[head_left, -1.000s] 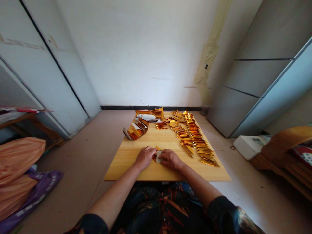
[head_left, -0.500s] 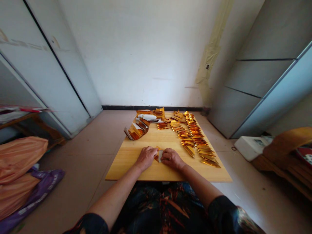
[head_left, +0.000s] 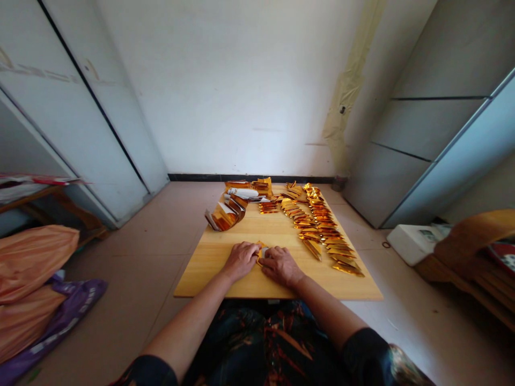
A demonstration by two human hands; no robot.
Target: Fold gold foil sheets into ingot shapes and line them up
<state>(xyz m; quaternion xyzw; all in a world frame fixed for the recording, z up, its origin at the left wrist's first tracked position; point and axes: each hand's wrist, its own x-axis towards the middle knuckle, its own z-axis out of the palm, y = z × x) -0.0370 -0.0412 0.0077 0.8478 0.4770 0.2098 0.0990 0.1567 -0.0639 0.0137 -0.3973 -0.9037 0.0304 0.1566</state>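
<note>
A small sheet of gold foil paper (head_left: 262,250), partly folded with some of its pale backing showing, lies on the wooden board near the front middle. My left hand (head_left: 240,260) pinches its left side between thumb and fingers. From the right, my right hand (head_left: 282,266) presses on the same paper, its fingers bent together over it and hiding much of it. To the right of that hand lies a folded gold foil piece (head_left: 312,249), at the near end of a row of similar pieces. A curled stack of foil sheets (head_left: 227,214) rests at the board's left edge.
The wooden board (head_left: 201,276) stands before my lap. Another long row of folded foil pieces (head_left: 326,230) runs along its right side. A white wrapped roll (head_left: 243,193) lies at the back. Orange and purple bags (head_left: 36,289) are at left, a white box (head_left: 410,244) at right.
My right hand has shifted slightly and its fingers now reach further over the paper, covering more of the pale side. My left hand stays almost in place.
</note>
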